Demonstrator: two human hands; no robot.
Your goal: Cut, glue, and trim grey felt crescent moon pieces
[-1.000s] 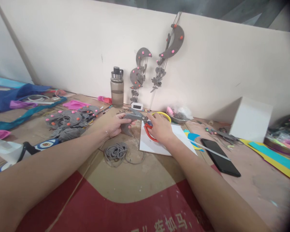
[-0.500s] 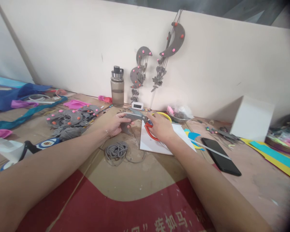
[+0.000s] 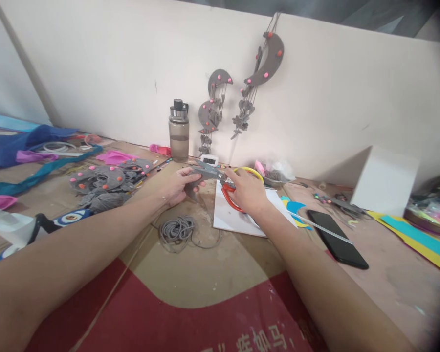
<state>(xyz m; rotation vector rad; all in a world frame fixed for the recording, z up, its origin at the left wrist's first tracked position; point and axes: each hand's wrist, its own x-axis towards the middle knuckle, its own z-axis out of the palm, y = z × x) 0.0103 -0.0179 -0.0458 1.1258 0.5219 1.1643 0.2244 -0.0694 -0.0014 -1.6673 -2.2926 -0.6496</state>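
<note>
My left hand [image 3: 178,188] pinches a small piece of grey felt [image 3: 191,190] and holds it a little above the cardboard-covered table [image 3: 190,274]. My right hand [image 3: 246,191] grips red-handled scissors [image 3: 230,197], fingers through the loops. The scissor blades [image 3: 209,171] point left and reach the top of the felt piece. Both hands hover beside a white sheet [image 3: 238,217]. A coil of grey cord [image 3: 176,229] lies just below my left hand.
A water bottle [image 3: 178,131] and a small white clock [image 3: 209,159] stand at the wall, with grey crescent hangings [image 3: 220,107] above. Grey felt shapes with pink dots [image 3: 102,181] are heaped on the left. A black phone [image 3: 337,238], white box [image 3: 385,181] and coloured sheets [image 3: 421,242] lie on the right.
Both hands have lifted slightly and the scissor blades have shifted along the felt piece; the view has tilted a little.
</note>
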